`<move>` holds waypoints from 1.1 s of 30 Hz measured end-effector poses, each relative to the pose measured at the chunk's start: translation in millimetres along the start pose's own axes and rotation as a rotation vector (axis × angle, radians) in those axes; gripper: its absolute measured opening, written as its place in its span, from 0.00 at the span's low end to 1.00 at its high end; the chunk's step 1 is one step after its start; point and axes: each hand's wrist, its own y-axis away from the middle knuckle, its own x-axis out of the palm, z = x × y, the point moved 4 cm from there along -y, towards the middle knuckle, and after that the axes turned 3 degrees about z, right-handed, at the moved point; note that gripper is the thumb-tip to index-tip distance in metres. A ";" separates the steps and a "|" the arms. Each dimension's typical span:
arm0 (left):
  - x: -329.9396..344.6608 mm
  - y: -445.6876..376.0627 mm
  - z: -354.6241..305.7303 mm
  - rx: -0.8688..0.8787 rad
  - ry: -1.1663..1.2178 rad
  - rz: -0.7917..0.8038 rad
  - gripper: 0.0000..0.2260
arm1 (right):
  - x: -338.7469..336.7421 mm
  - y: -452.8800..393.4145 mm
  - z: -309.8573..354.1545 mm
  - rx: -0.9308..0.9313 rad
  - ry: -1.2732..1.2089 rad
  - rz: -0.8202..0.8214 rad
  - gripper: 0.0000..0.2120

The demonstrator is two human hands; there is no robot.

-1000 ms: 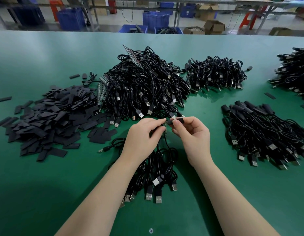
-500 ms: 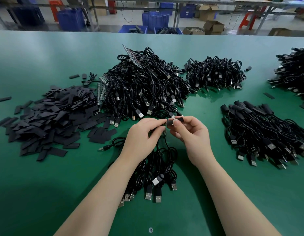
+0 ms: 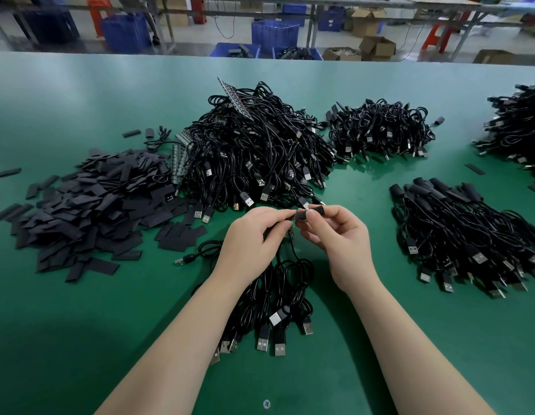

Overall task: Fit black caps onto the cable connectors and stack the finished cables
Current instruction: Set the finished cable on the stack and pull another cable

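Green surface (image 3: 80, 310) w/ cable piles (image 3: 254, 151); blue crates (image 3: 275, 34), cardboard boxes (image 3: 377, 46) behind. Left hand (image 3: 251, 244) pinches connector, right hand (image 3: 338, 241) pinches black cap (image 3: 315, 210).

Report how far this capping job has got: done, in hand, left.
Done: a stack of capped cables lies to the right. In hand: the right hand pinches a black cap at the cable end that the left hand holds; whether it is seated cannot be told. Left: a small bundle under the wrists, a big heap of cables behind, and a pile of loose caps at left.
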 end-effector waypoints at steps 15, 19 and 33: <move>1.1 0.0 2.6 0.000 -0.011 0.011 0.12 | 0.7 -0.3 -4.3 0.054 -0.066 0.000 0.04; 1.4 -0.2 2.8 0.003 -0.012 0.012 0.12 | 0.3 0.0 -2.6 0.033 -0.023 -0.007 0.07; 3.5 0.2 4.6 -0.001 0.014 0.017 0.12 | -2.4 -1.1 2.4 -0.063 0.129 -0.039 0.09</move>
